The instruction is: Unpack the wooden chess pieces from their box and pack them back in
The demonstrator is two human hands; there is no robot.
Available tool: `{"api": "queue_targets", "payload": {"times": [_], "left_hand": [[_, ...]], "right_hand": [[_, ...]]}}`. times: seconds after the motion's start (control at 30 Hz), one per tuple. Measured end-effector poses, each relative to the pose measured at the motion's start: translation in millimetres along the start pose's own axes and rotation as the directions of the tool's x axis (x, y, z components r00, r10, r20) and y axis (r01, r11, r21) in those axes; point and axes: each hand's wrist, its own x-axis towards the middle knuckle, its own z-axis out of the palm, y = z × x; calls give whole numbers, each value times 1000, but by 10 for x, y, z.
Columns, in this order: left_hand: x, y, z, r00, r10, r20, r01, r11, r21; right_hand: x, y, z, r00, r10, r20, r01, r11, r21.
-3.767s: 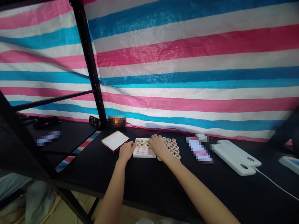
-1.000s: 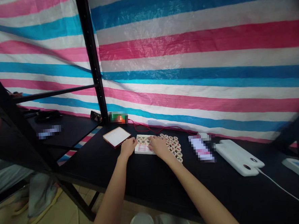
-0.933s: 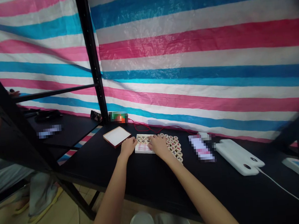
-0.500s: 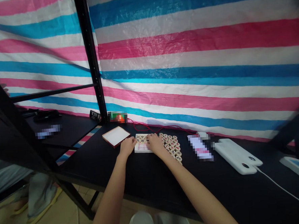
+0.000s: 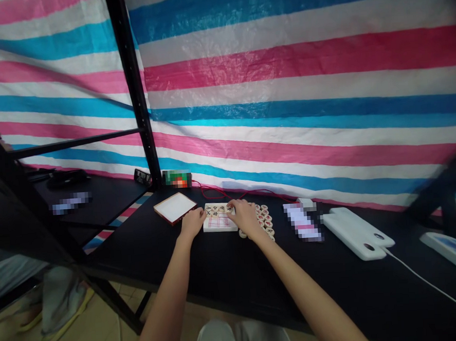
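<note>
Glossy striped plastic sheeting (image 5: 285,95).

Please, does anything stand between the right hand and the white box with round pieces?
Nothing visible stands between them: the right hand has its fingertips over the far right corner of the white box. The loose pieces lie to the box's right, not between.

Striped sheeting (image 5: 285,95), pink, blue and white, hanging behind and catching a glossy sheen. Black metal post (image 5: 132,89), standing at a corner. Black tabletop (image 5: 226,273), stretching below. Pale tiled floor (image 5: 198,321), showing underneath.
</note>
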Motion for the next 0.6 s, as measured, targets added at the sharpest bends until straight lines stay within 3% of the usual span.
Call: {"api": "queue_targets", "payload": {"times": [0.1,0.27,0.4,0.6], "left_hand": [[8,-9,9,1000,-9,0,9,1000,11],[32,-38,32,1000,4,8,-4,1000,27],[41,-52,51,1000,11,4,-11,1000,29],[29,-27,27,1000,5,14,-6,999,46]], "right_hand": [[-271,207,-249,999,-44,20,42,996,84],[-768,527,-527,969,-152,194,120,979,168],[-947,599,-575,959,-197,203,170,975,139],[-973,595,-487,948,-259,186,254,966,47]]}}
